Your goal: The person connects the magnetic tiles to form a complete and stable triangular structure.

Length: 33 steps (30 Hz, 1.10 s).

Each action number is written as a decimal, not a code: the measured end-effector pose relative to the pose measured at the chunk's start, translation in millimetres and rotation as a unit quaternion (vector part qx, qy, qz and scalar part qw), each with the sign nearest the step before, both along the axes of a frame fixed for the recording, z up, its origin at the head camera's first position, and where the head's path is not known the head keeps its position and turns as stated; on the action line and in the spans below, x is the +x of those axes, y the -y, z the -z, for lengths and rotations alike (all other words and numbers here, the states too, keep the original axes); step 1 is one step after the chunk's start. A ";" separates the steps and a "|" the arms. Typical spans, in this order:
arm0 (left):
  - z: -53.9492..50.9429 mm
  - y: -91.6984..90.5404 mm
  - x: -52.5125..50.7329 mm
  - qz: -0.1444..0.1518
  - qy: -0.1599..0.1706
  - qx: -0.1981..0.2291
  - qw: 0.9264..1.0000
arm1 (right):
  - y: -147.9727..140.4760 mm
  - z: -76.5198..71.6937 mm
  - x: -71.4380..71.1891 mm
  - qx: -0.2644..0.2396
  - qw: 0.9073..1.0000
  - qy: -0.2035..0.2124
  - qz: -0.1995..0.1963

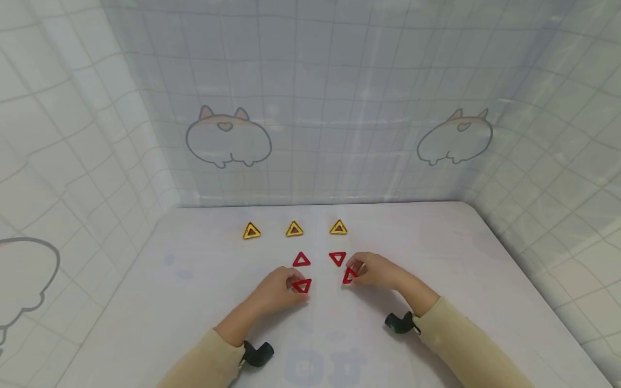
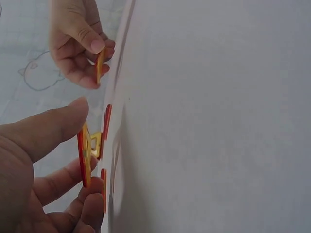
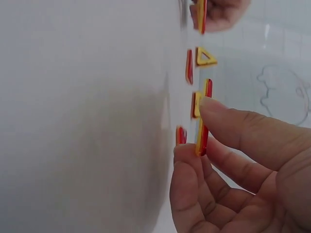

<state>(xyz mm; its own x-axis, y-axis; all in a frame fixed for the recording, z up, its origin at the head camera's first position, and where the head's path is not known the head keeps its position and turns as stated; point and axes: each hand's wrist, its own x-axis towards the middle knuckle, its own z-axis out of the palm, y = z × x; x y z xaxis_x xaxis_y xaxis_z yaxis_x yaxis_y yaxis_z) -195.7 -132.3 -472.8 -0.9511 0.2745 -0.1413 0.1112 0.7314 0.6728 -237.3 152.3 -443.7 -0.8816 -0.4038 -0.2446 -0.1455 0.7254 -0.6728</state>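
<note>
My left hand (image 1: 280,291) pinches a red triangular tile (image 1: 308,285) between thumb and fingers; the left wrist view shows it edge-on, red on one face and yellow on the other. Opposite it, my right hand (image 1: 375,271) pinches another red triangular tile (image 3: 204,119), tilted off the table. Two more red triangles lie flat just beyond the hands: one pointing up (image 1: 301,259) near the left hand, one pointing down (image 1: 337,258) beside the right fingers. Behind them is a row of yellow triangles, at left (image 1: 251,231), middle (image 1: 294,229) and right (image 1: 338,227).
The white table (image 1: 204,269) is enclosed by hanging grid-patterned sheets (image 1: 339,108) at the back and both sides, printed with cartoon animal outlines. Dark wrist devices (image 1: 259,354) sit below both wrists, at the ends of beige sleeves (image 1: 206,364).
</note>
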 end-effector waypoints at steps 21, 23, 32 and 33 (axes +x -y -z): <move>-3.3 -35.1 -9.1 0.014 -0.023 -0.014 1.000 | 31.9 5.7 9.2 0.024 0.997 -0.028 -0.065; -3.2 -36.6 -10.0 0.015 -0.026 -0.018 0.999 | 32.0 5.6 8.6 0.026 0.997 -0.029 -0.066; -3.7 -36.6 -10.5 0.013 -0.017 -0.024 0.999 | 35.0 6.3 7.8 0.026 0.997 -0.023 -0.073; -4.1 -35.9 -10.3 0.014 -0.015 -0.021 1.000 | 35.6 6.2 7.8 0.027 0.997 -0.023 -0.074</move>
